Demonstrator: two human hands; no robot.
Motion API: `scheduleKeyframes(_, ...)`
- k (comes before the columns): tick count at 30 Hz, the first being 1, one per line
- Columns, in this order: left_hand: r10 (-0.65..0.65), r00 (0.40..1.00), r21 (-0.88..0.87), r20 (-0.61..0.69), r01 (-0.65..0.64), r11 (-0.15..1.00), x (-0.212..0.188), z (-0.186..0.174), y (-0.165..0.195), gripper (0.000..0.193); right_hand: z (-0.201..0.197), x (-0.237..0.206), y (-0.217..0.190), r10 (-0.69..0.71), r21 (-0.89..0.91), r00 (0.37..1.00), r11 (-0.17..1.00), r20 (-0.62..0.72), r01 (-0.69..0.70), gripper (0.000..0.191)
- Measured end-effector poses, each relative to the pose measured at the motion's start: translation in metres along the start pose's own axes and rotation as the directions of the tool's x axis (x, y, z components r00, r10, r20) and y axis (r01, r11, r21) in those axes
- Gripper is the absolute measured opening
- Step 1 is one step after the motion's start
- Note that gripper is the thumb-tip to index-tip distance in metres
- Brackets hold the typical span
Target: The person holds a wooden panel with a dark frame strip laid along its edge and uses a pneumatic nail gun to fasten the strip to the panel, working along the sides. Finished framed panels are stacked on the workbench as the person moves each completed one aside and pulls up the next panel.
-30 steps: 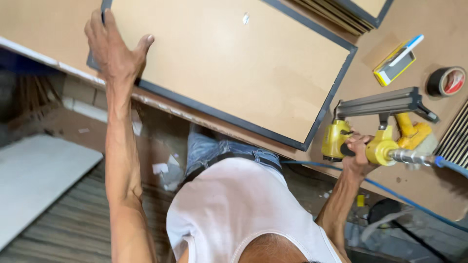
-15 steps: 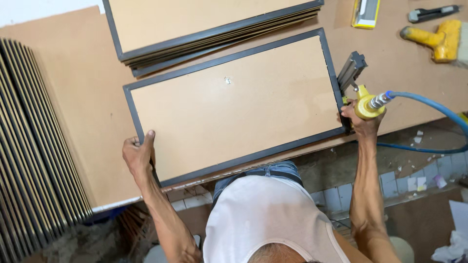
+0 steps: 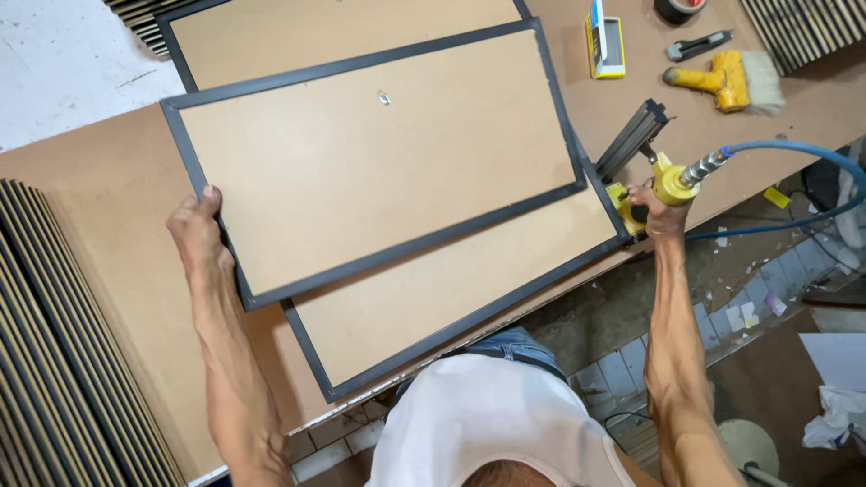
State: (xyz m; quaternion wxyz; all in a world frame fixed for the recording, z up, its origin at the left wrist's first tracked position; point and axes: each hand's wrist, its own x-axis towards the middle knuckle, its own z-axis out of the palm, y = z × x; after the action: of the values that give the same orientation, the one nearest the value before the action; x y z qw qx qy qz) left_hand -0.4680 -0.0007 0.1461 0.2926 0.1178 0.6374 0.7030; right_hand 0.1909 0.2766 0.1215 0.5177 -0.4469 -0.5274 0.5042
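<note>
Left hand gripping black-edged frame; right hand clenched around yellow nail gun.

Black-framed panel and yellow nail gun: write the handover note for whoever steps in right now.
Left hand: grips the left edge of the upper black-framed rectangular panel with a brown backing board, which lies askew over a second, similar framed panel on the brown workbench.
Right hand: holds the yellow pneumatic nail gun with a blue air hose at the right end of the frames.
Nearby: a third frame at the bench's far edge, a yellow-handled brush, a yellow box.
Done: backing boards sit inside both frames.
Left: fasteners are too small to see, so check the frame edges.
</note>
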Motion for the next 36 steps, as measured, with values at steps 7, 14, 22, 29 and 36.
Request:
scheduleKeyframes(7,0.029,0.994,0.173,-0.102,-0.011,0.985,0.108,0.057,0.034,0.018,-0.004,0.003,0.014,0.036,-0.072,0.999,0.997,-0.017,-0.037,0.019)
scheduleKeyframes(14,0.123,0.981,0.131,-0.147,-0.104,0.986,0.157,0.1,0.036,0.015,-0.029,0.003,0.042,0.08,-0.025,0.997,0.996,-0.025,-0.08,0.023)
scheduleKeyframes(22,0.557,0.83,0.671,-0.031,-0.396,0.627,0.166,0.074,0.016,0.026,-0.044,0.002,0.065,0.099,0.094,0.995,0.991,-0.016,-0.097,0.02)
scheduleKeyframes(29,0.676,0.631,0.647,0.381,-0.704,0.294,0.069,0.087,0.014,0.011,-0.04,0.002,0.054,0.076,0.125,0.991,0.988,0.111,-0.089,0.023)
scheduleKeyframes(36,0.384,0.534,0.385,0.753,-0.831,0.402,-0.044,0.22,-0.065,0.024,-0.056,0.015,0.043,0.054,0.257,0.987,0.962,0.152,-0.092,0.014)
